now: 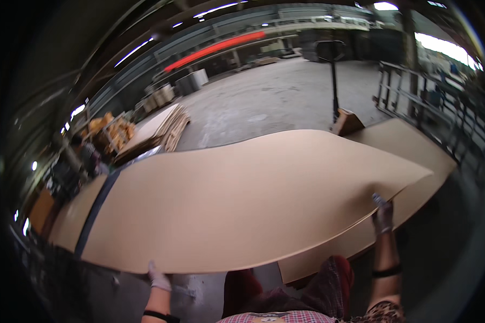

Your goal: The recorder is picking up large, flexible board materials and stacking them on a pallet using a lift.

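A large, thin tan sheet of board spreads in front of me, bowed and flexing, its far edge wavy. My left hand, in a pale glove, is closed on its near edge toward the left, thumb on top. Further right, my gloved right hand grips the near edge close to the right corner, which is lifted. The fingers beneath the sheet are hidden. Under its right end lies another tan sheet or stack. A dark strip crosses beside the sheet's left end, with more tan board beyond it.
A pallet jack handle stands behind the sheet, near a brown wooden block. At right is a metal rail frame. Stacked boards lie at the far left, with a person nearby. Concrete floor stretches behind.
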Tool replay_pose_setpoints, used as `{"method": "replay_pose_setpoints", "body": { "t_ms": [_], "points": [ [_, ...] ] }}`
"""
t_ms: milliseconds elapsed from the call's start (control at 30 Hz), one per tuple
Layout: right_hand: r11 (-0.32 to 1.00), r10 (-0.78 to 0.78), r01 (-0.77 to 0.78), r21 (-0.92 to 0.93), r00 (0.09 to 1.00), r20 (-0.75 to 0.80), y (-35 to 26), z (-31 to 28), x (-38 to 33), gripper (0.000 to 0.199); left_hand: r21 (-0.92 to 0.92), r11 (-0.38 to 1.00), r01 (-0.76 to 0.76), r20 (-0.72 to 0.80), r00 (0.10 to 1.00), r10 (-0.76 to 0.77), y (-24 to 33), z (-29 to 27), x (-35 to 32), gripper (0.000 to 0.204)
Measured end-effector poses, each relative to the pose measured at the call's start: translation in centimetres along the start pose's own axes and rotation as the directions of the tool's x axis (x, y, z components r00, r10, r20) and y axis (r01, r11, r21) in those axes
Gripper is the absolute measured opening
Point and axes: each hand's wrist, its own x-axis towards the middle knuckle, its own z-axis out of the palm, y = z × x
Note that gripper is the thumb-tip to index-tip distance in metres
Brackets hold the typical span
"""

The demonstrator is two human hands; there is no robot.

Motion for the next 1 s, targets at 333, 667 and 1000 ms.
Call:
{"method": "replay_pose_setpoints", "body": {
  "t_ms": [333, 667, 1000],
  "points": [
    [0.984, 0.046, -0.134, -0.115, 0.824, -0.565, -6.6, -29.2, 14.8, 0.051, 0.144, 0.935, 0.323, 0.061, 0.940, -0.335, -11.6, 9.4, -5.4, 0.041],
    [0.905, 0.422, -0.401, 0.138, 0.818, -0.392, 12.9, -19.2, -8.7, 0.034, 0.893, 0.439, -0.096, 0.440, -0.014, -0.898, -18.5, 29.4, -19.0, 0.037],
    [0.476, 0.695, -0.878, -0.046, 0.408, -0.592, 16.7, -16.5, -7.2, 0.042, 0.860, 0.471, 0.197, 0.233, 0.670, -0.705, -19.9, 21.1, -2.0, 0.031]
  ]
}}
